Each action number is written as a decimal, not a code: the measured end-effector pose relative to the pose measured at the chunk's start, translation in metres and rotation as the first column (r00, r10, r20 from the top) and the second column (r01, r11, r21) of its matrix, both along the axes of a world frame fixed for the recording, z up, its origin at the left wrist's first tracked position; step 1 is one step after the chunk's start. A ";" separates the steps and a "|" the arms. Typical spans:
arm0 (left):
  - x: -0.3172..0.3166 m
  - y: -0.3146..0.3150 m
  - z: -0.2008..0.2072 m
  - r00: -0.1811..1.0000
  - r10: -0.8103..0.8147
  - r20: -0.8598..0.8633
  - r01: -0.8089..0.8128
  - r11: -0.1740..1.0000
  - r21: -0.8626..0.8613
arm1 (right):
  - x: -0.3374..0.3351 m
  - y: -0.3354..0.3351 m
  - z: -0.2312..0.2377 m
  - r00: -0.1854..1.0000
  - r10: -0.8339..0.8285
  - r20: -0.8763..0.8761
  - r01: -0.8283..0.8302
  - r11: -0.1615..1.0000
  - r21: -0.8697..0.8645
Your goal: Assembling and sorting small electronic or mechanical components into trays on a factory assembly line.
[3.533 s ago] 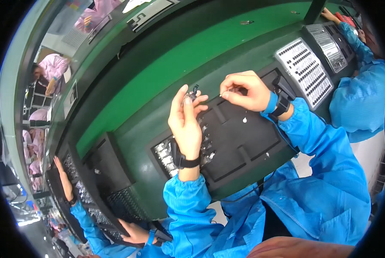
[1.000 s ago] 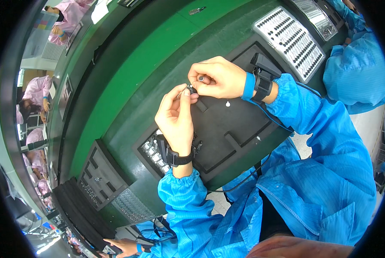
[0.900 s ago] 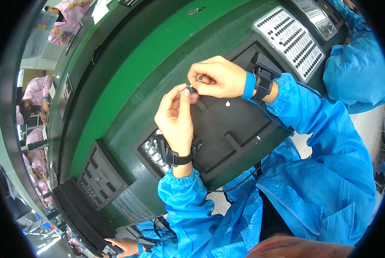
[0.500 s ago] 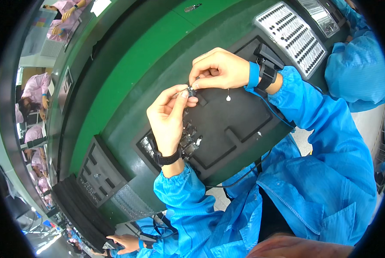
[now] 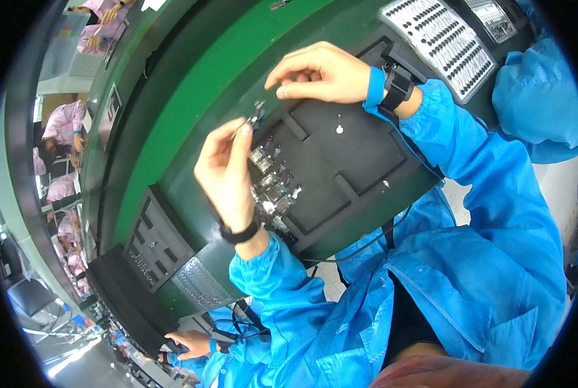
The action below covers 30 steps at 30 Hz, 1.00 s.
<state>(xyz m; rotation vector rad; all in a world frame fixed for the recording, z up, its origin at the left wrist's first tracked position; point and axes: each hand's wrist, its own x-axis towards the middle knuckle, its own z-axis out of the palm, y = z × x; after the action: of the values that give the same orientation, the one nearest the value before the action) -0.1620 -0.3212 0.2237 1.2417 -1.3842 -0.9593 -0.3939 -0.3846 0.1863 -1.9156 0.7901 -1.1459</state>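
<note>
Pinched between the thumb and index finger of my left hand (image 5: 229,174) is a small electronic part (image 5: 256,118), dark with shiny metal bits, held above the far left edge of a black foam tray (image 5: 360,161). My right hand (image 5: 324,74) hovers over the tray's far side, its thumb and index finger apart with nothing between them. A blue strap with a cord circles that wrist. Beside my left hand, several small silver and black metal assemblies (image 5: 273,187) lie along the tray's left side. One small white round piece with a thin lead (image 5: 339,129) rests on the foam.
A white tray (image 5: 392,14) with rows of small black round parts with leads stands at the far right, near a co-worker's blue cap (image 5: 537,97). Left lie another slotted black foam tray (image 5: 156,242) and a clear bubbled sheet (image 5: 201,284). Another person's hand (image 5: 192,344) shows lower left.
My hands have come apart. The right one released the small part and moved away, farther up; the left carried the part to the left, uncovering the metal assemblies on the tray.
</note>
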 end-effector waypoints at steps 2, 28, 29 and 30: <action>0.007 0.023 0.018 0.994 0.003 0.112 -0.009 0.999 0.052 | -0.013 -0.009 -0.005 0.998 -0.048 -0.052 0.039 0.987 -0.157; -0.002 0.123 -0.026 0.461 -0.067 0.885 0.171 0.985 -0.014 | -0.004 -0.016 -0.019 0.982 -0.132 -0.139 0.101 0.973 -0.210; -0.001 0.123 -0.026 0.454 -0.060 0.889 0.158 0.987 -0.014 | -0.003 -0.015 -0.020 0.981 -0.134 -0.137 0.103 0.972 -0.212; 0.000 0.123 -0.027 0.448 -0.053 0.892 0.145 0.989 -0.013 | -0.002 -0.015 -0.021 0.978 -0.148 -0.146 0.116 0.972 -0.205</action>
<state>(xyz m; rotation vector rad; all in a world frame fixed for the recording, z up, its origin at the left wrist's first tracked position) -0.1621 -0.1982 0.1969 1.7136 -2.3160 -0.2132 -0.3958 -0.3991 0.1657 -2.1667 0.9337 -1.1976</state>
